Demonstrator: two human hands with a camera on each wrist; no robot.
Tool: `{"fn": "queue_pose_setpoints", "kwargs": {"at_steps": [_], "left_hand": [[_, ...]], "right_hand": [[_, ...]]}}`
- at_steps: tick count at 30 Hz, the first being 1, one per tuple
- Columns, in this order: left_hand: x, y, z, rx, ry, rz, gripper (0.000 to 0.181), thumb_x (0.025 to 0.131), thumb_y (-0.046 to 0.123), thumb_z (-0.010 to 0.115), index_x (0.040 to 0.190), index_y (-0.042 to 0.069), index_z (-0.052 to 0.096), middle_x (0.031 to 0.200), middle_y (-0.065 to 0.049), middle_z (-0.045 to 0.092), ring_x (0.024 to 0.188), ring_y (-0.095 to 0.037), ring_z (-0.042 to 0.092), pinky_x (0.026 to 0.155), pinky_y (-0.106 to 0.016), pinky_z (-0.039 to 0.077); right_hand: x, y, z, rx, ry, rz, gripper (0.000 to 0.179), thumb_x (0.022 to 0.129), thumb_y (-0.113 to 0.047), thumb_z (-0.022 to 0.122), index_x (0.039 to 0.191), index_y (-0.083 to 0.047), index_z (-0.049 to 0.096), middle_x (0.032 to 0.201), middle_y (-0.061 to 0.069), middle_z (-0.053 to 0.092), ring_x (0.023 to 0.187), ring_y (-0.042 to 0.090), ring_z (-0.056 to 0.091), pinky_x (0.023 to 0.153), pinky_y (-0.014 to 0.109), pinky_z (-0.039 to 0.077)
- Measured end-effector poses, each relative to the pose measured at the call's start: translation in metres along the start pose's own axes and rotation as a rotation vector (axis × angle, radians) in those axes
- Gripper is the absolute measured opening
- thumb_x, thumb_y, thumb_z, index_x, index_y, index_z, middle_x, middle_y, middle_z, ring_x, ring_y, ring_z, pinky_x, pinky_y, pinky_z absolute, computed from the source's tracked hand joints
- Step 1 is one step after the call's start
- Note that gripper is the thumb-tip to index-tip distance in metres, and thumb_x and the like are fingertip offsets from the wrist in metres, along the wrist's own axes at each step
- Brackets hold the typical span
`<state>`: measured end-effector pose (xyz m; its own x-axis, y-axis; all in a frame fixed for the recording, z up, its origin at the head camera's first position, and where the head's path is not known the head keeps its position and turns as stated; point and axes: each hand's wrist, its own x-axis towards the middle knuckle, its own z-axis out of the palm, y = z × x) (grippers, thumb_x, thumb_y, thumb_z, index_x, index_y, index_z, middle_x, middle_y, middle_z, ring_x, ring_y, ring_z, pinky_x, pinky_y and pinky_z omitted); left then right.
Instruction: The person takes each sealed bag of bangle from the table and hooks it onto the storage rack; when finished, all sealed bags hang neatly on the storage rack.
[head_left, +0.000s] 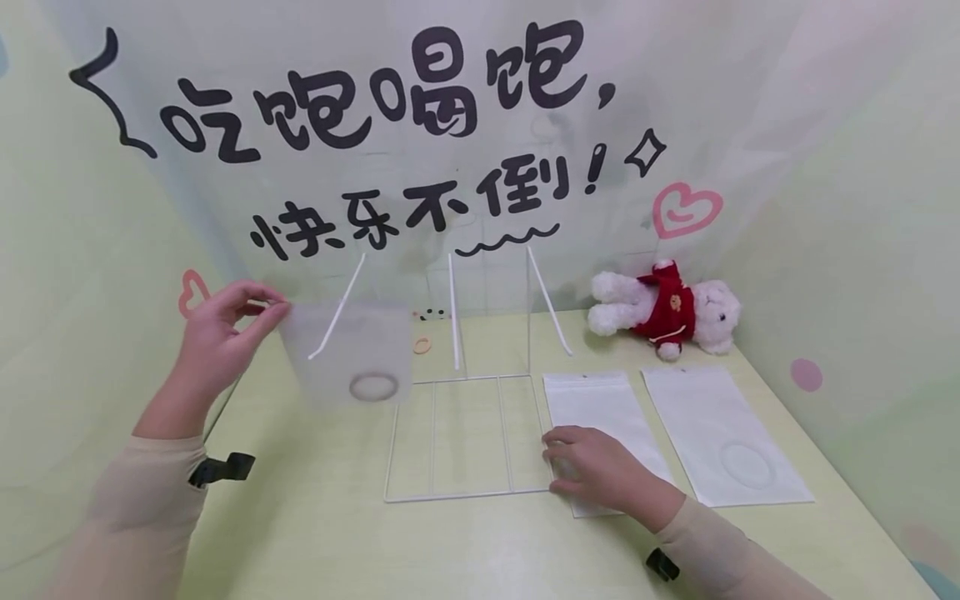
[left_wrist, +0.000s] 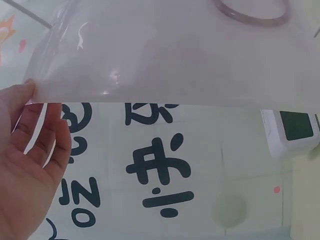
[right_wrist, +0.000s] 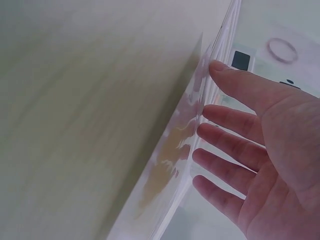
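In the head view, my left hand [head_left: 225, 337] pinches the left top corner of a frosted plastic bag [head_left: 322, 350] between thumb and fingertips. Inside the bag is a brownish ring [head_left: 373, 386], shaped like a bangle. The bag is raised at the left of a white wire rack [head_left: 468, 497], overlapping the rack's left prong [head_left: 337, 308]. My right hand [head_left: 603, 471] is low over a second bag [head_left: 588, 396] lying on the table. Its fingertips meet the rack's right base wire; in the right wrist view the fingers [right_wrist: 235, 160] reach out fairly straight.
A third bag [head_left: 712, 417] with a pale ring lies at the right. Behind it rests a plush toy [head_left: 671, 308] in a red top. A small orange ring [head_left: 422, 345] lies behind the rack. The left wrist view includes a white device [left_wrist: 275, 137] with a dark screen.
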<state>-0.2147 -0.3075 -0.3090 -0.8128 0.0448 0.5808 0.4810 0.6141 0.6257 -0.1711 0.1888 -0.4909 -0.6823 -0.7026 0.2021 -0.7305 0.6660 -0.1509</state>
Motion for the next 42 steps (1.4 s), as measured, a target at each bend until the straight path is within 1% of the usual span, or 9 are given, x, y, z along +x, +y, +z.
{"fn": "queue_pose_setpoints", "kwargs": {"at_steps": [4,7,17,20,25,28,31,35,42], "left_hand": [[0.006,-0.002,0.007,0.030,0.032,-0.017,0.012,0.096,0.010,0.073,0.108,0.007,0.071,0.104,0.003,0.069,0.092,0.000,0.062,0.071,-0.006,0.051],[0.009,-0.003,0.012,0.051,0.044,-0.027,0.014,0.097,0.013,0.072,0.109,0.006,0.070,0.105,0.003,0.069,0.092,-0.001,0.061,0.070,-0.006,0.050],[0.009,-0.010,0.019,0.031,0.030,-0.062,0.023,0.100,0.018,0.069,0.119,0.005,0.068,0.104,0.023,0.062,0.094,0.001,0.061,0.078,-0.003,0.050],[0.007,-0.010,0.021,0.033,0.037,-0.072,0.030,0.100,0.019,0.070,0.127,0.007,0.067,0.106,0.021,0.062,0.095,0.001,0.060,0.081,-0.002,0.049],[-0.004,-0.006,0.025,0.060,0.111,-0.118,0.042,0.098,0.019,0.072,0.138,0.011,0.061,0.116,0.011,0.063,0.101,0.001,0.060,0.082,-0.002,0.048],[-0.018,-0.001,0.028,0.076,0.174,-0.157,0.042,0.097,0.019,0.073,0.136,0.011,0.061,0.122,0.007,0.064,0.102,-0.001,0.060,0.080,-0.004,0.049],[-0.035,0.001,0.032,0.089,0.184,-0.185,0.036,0.097,0.016,0.072,0.131,0.010,0.063,0.121,0.004,0.065,0.101,0.000,0.060,0.078,-0.004,0.050],[-0.060,-0.006,0.043,0.147,0.095,-0.170,0.029,0.095,0.009,0.073,0.124,0.006,0.066,0.116,-0.004,0.067,0.096,-0.001,0.060,0.074,-0.005,0.052],[-0.104,-0.033,0.084,0.350,-0.218,-0.003,0.030,0.089,0.010,0.079,0.117,0.015,0.072,0.119,-0.007,0.070,0.102,-0.025,0.064,0.075,-0.033,0.061]], "right_hand": [[0.001,0.000,-0.001,-0.004,-0.007,0.005,0.037,0.081,-0.031,0.087,0.109,-0.009,0.078,0.125,0.008,0.071,0.118,0.026,0.068,0.100,0.043,0.058],[0.001,0.000,-0.001,-0.002,-0.013,0.011,0.038,0.081,-0.031,0.088,0.109,-0.009,0.078,0.126,0.008,0.071,0.118,0.026,0.068,0.100,0.044,0.058],[0.000,0.000,-0.001,-0.018,-0.005,0.008,0.037,0.080,-0.031,0.088,0.108,-0.010,0.078,0.125,0.007,0.072,0.118,0.026,0.068,0.099,0.043,0.058],[0.000,0.001,-0.001,-0.022,0.000,0.007,0.037,0.080,-0.031,0.088,0.108,-0.010,0.078,0.125,0.007,0.072,0.117,0.026,0.068,0.099,0.043,0.059],[0.000,0.000,-0.001,-0.012,-0.006,0.015,0.037,0.080,-0.031,0.087,0.108,-0.010,0.078,0.126,0.007,0.071,0.118,0.026,0.068,0.099,0.043,0.058],[0.000,-0.001,0.000,-0.007,-0.012,0.020,0.037,0.081,-0.032,0.087,0.109,-0.010,0.078,0.127,0.007,0.071,0.118,0.026,0.068,0.100,0.043,0.058],[0.000,-0.001,0.001,-0.006,-0.007,0.021,0.037,0.081,-0.032,0.087,0.109,-0.010,0.078,0.127,0.007,0.071,0.118,0.026,0.068,0.100,0.043,0.058],[0.000,-0.001,0.002,-0.009,-0.002,0.018,0.037,0.080,-0.032,0.087,0.110,-0.010,0.078,0.127,0.006,0.071,0.119,0.025,0.068,0.101,0.042,0.058],[-0.002,0.001,0.003,-0.013,0.027,0.004,0.038,0.079,-0.031,0.087,0.108,-0.010,0.078,0.126,0.007,0.072,0.117,0.026,0.068,0.100,0.042,0.058]]}}
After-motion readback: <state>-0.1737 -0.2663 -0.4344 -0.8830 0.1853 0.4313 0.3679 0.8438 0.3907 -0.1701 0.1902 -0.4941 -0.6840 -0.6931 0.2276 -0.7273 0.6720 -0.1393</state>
